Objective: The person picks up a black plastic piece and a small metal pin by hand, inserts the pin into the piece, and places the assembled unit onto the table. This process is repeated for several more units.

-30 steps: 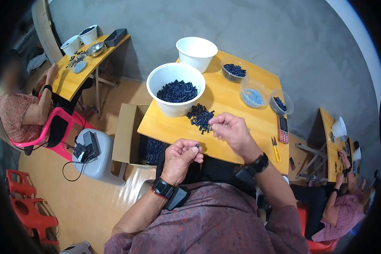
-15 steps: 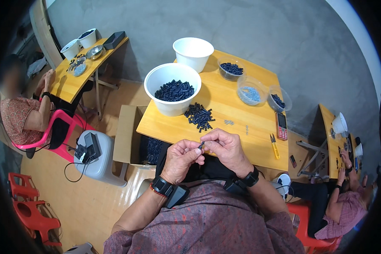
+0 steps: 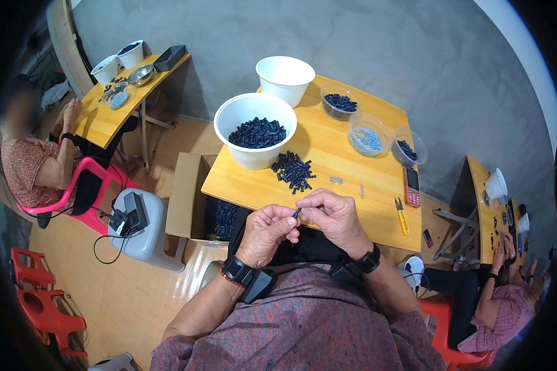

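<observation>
Between my left hand (image 3: 266,236) and my right hand (image 3: 334,226) is a small dark-blue cylindrical piece (image 3: 296,213). The fingertips of both hands pinch it just off the near edge of the yellow table (image 3: 365,213). Part of the piece is hidden by the fingers. Just beyond my hands lies a loose pile of similar dark pieces (image 3: 293,172). To its right, tiny metal parts (image 3: 335,180) rest on the wood. Behind the pile, a white tub (image 3: 247,156) holds many more of the dark pieces.
Another white tub (image 3: 291,93) stands behind. Clear bowls (image 3: 364,152) with dark and light-blue parts, a red phone (image 3: 413,196) and yellow-handled snips (image 3: 403,221) occupy the right side. A cardboard box (image 3: 184,195) and grey stool (image 3: 143,240) stand left. Two people sit at side tables.
My hands stay nearly in place, pinching the dark piece, which shows a little more between the fingertips. The person at the right has drawn a hand nearer to themselves.
</observation>
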`<move>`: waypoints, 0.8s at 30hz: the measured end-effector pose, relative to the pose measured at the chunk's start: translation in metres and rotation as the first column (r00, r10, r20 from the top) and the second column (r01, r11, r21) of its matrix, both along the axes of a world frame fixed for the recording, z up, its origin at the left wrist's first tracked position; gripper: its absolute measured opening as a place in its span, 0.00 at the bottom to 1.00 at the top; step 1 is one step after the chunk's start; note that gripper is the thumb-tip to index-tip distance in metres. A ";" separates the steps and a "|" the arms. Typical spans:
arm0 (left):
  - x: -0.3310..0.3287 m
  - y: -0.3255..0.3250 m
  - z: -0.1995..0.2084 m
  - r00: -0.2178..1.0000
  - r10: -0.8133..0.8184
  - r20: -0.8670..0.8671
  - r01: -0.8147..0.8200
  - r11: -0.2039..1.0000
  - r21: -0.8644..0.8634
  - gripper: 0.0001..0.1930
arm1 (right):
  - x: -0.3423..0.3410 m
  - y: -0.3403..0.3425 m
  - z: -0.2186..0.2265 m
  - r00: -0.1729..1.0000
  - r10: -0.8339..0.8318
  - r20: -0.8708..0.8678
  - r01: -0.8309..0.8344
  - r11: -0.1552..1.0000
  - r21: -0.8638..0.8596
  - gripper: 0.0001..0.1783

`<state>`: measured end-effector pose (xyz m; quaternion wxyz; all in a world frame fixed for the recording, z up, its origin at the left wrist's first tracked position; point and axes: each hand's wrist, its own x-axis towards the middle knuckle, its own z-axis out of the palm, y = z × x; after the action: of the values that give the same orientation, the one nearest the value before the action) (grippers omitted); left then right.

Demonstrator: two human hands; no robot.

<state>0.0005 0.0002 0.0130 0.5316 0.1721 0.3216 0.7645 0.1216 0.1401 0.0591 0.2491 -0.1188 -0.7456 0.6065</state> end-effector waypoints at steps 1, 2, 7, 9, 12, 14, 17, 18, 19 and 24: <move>0.000 0.000 0.001 1.000 0.013 -0.005 -0.013 1.000 0.001 0.06 | 0.001 0.001 0.000 1.000 0.014 0.022 -0.016 0.998 0.064 0.07; 0.000 0.000 0.001 1.000 0.012 -0.006 -0.012 1.000 0.002 0.06 | 0.000 0.001 0.001 1.000 0.013 0.022 -0.015 0.998 0.065 0.07; 0.000 0.001 0.000 0.998 0.035 -0.046 -0.036 0.999 -0.002 0.07 | -0.002 -0.006 0.004 0.998 -0.060 0.009 0.060 0.998 -0.012 0.05; 0.001 0.001 -0.001 0.997 0.049 -0.057 -0.049 0.999 -0.003 0.07 | -0.002 -0.007 0.003 0.997 -0.079 0.026 0.080 0.997 -0.023 0.05; 0.001 0.001 0.000 0.996 0.056 -0.072 -0.057 0.998 -0.012 0.06 | -0.003 -0.009 0.001 0.995 -0.094 0.044 0.097 0.993 -0.062 0.05; 0.000 0.001 0.000 0.996 0.052 -0.077 -0.053 0.998 -0.021 0.06 | -0.002 -0.009 0.001 0.995 -0.090 0.044 0.094 0.991 -0.090 0.05; 0.000 0.001 -0.002 0.995 0.059 -0.086 -0.062 0.998 -0.029 0.06 | -0.002 -0.010 0.002 0.996 -0.072 0.062 0.077 0.992 -0.097 0.05; 0.001 0.001 -0.001 0.995 0.066 -0.071 -0.068 0.997 -0.024 0.06 | -0.001 -0.011 0.003 0.995 -0.075 0.062 0.080 0.993 -0.091 0.05; 0.001 0.001 0.000 0.996 0.072 -0.056 -0.074 0.997 -0.020 0.06 | -0.001 -0.011 0.003 0.995 -0.078 0.062 0.083 0.993 -0.085 0.05; 0.001 0.002 -0.002 0.997 0.067 -0.044 -0.068 0.998 -0.013 0.06 | -0.001 -0.011 -0.003 0.995 -0.087 0.044 0.091 0.991 -0.098 0.05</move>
<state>0.0018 0.0020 0.0115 0.4997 0.1737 0.3440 0.7757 0.1203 0.1291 0.0562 0.2546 -0.1763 -0.7131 0.6289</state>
